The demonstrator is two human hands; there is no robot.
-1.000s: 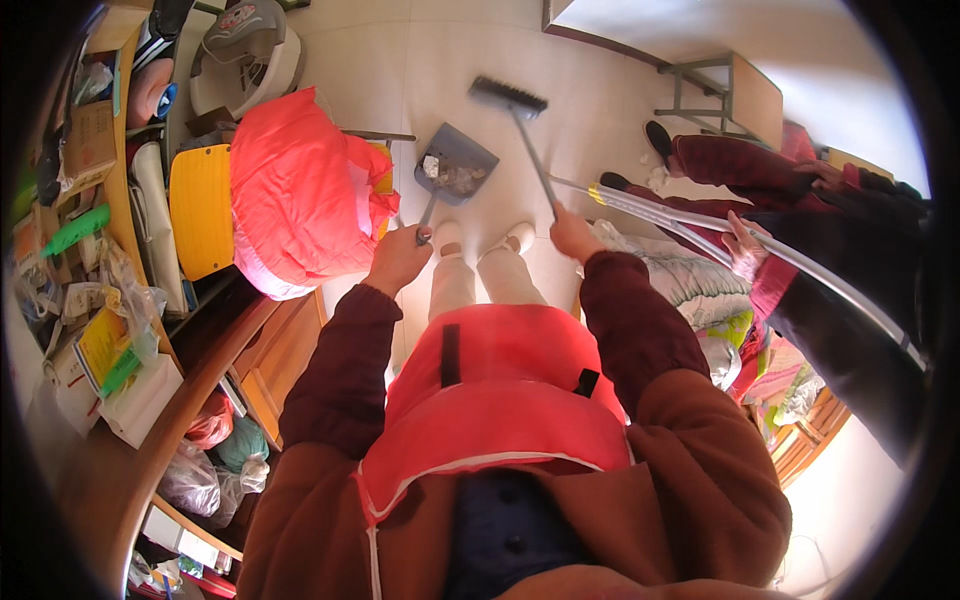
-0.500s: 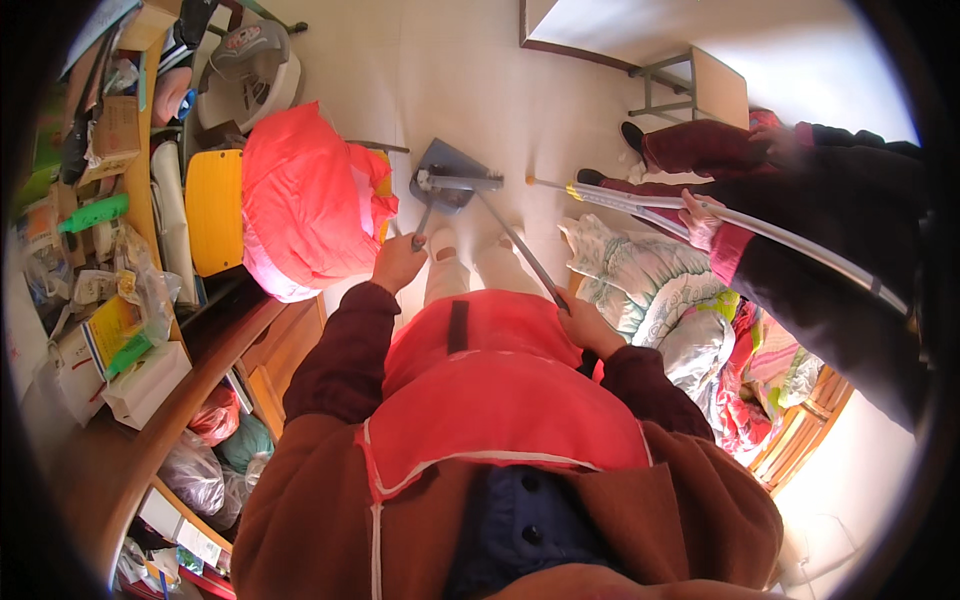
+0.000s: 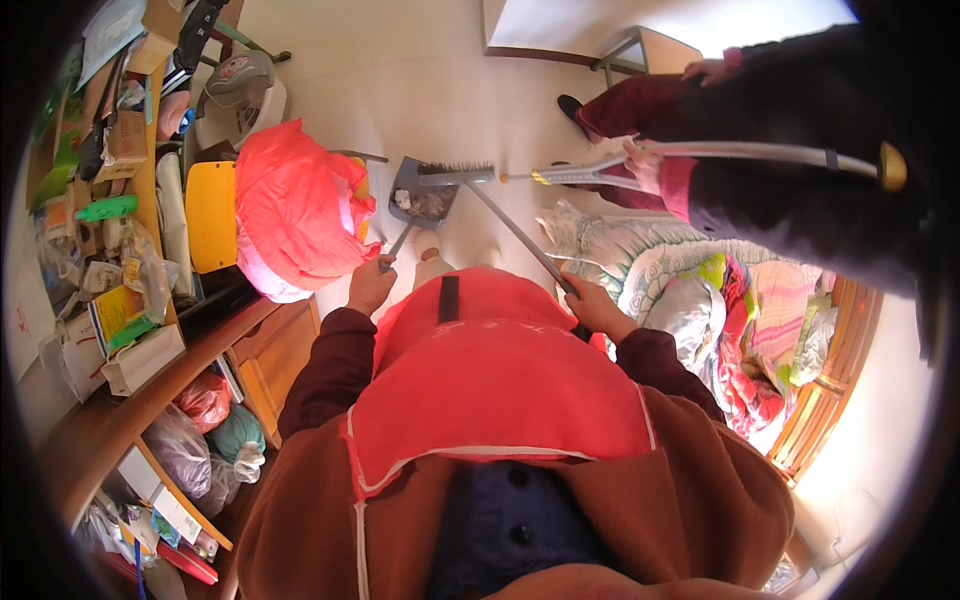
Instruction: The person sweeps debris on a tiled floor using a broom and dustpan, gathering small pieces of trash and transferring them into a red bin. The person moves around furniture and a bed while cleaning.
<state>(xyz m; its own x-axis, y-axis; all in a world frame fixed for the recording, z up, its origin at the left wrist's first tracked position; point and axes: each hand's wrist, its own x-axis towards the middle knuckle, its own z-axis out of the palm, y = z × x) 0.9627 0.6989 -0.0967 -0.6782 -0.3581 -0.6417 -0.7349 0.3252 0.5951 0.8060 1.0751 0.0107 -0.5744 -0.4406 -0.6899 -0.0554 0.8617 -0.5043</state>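
Note:
My left hand (image 3: 372,286) is closed around the handle of a dark grey dustpan (image 3: 406,180) in front of my feet. Grey dust and scraps (image 3: 428,205) lie in the pan. In my right hand (image 3: 598,308) is the long grey handle of a broom (image 3: 512,230), its fingers wrapped round the upper end. The broom's head lies across the far right edge of the dustpan, and its dark bristles point away from me.
To the right stands a person (image 3: 800,170) with a grey crutch (image 3: 750,148), its tip near the broom head. Quilts (image 3: 625,245) lie on a wooden seat (image 3: 850,330). At left are a yellow chair (image 3: 210,215) with a red-pink garment (image 3: 295,205) and a cluttered desk (image 3: 210,365).
The broom head has shifted from over the dustpan to its far edge, bristles now showing, and the scraps have come into sight. The other person's arm and crutch have moved left and up.

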